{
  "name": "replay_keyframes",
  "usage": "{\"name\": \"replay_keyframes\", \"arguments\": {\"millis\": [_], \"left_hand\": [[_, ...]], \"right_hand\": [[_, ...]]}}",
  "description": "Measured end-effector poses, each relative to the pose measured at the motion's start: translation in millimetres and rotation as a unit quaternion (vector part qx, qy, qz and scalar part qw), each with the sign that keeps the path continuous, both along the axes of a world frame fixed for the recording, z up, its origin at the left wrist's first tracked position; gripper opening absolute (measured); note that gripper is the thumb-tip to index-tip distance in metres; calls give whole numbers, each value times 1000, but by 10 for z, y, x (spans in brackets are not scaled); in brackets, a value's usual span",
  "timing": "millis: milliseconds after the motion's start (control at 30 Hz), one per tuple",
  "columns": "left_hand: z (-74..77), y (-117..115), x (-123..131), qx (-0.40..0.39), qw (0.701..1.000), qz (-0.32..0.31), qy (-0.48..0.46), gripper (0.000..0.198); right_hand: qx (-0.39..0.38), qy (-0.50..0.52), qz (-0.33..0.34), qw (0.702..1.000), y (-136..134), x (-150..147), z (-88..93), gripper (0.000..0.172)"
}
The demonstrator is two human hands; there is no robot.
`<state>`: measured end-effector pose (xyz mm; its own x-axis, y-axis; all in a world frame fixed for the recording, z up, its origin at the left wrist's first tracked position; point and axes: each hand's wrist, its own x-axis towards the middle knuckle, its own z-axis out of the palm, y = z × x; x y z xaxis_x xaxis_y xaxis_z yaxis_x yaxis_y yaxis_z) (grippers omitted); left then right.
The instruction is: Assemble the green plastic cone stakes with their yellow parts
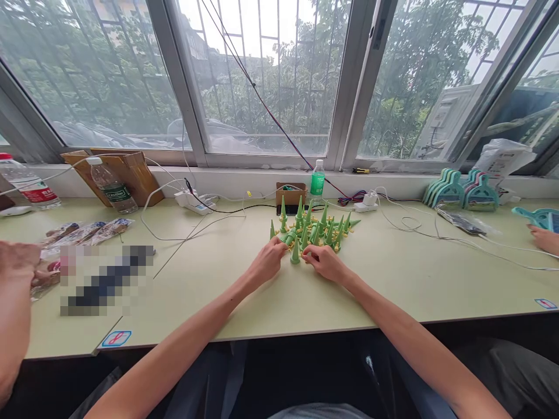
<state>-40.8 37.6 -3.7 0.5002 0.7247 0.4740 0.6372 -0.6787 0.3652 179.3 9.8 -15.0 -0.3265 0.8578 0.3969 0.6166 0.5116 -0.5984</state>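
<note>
A cluster of green cone-shaped plastic pieces with yellow bases stands on the pale green table, several upright and some lying down. My left hand reaches to the cluster's left front edge, fingers curled and pinched on a green piece lying there. My right hand sits at the front right of the cluster, fingers pinched on a small yellow part next to one upright green cone that stands between the two hands.
A brown box and green bottle stand behind the cluster. Power strips and cables cross the back. Water bottles, snack packets and another person's arm lie left; teal items and another hand right.
</note>
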Motion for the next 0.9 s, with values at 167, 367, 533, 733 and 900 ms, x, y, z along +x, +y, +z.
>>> {"name": "replay_keyframes", "arguments": {"millis": [167, 367, 533, 733, 900], "left_hand": [[112, -72, 46, 31, 988, 27, -147, 11], [204, -189, 92, 53, 968, 5, -247, 11], [136, -231, 122, 52, 975, -62, -208, 10], [59, -246, 156, 25, 983, -110, -144, 10], [61, -237, 157, 17, 986, -108, -128, 19]], "right_hand": [[12, -3, -7, 1000, -5, -61, 6, 19], [27, 48, -5, 998, -33, -94, 35, 21], [46, 110, -6, 993, -74, -92, 73, 32], [41, 120, 49, 991, -122, -105, 129, 38], [39, 109, 71, 991, -128, -115, 151, 40]]}}
